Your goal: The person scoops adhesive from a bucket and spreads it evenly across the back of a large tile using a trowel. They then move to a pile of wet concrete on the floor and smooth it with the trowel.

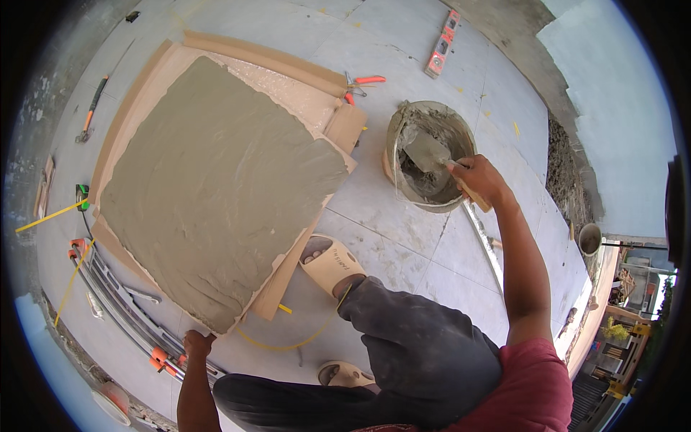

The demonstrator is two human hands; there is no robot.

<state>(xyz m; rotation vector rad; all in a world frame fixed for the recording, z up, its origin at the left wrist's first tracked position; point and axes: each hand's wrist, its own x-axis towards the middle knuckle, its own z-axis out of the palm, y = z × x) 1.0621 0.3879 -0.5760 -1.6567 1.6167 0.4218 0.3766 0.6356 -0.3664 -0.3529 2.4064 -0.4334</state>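
Observation:
My right hand [471, 178] grips the wooden handle of a trowel [425, 151], its blade inside a bucket [399, 189] of grey wet mortar. At the lower left, my left hand [198, 344] is closed on the near corner of a large square panel [216, 173], coated with spread grey mortar and lying on cardboard [266, 299]. The panel's underside and what my fingers touch there are hidden.
A tile cutter [122, 309], tape measure [82, 196], hammer [92, 108], pliers [363, 83] and level [443, 43] lie on grey floor tiles [403, 252]. A pale straightedge [486, 245] lies beside the bucket. My sandalled feet [331, 263] are between. A pale wall [612, 108] borders the right.

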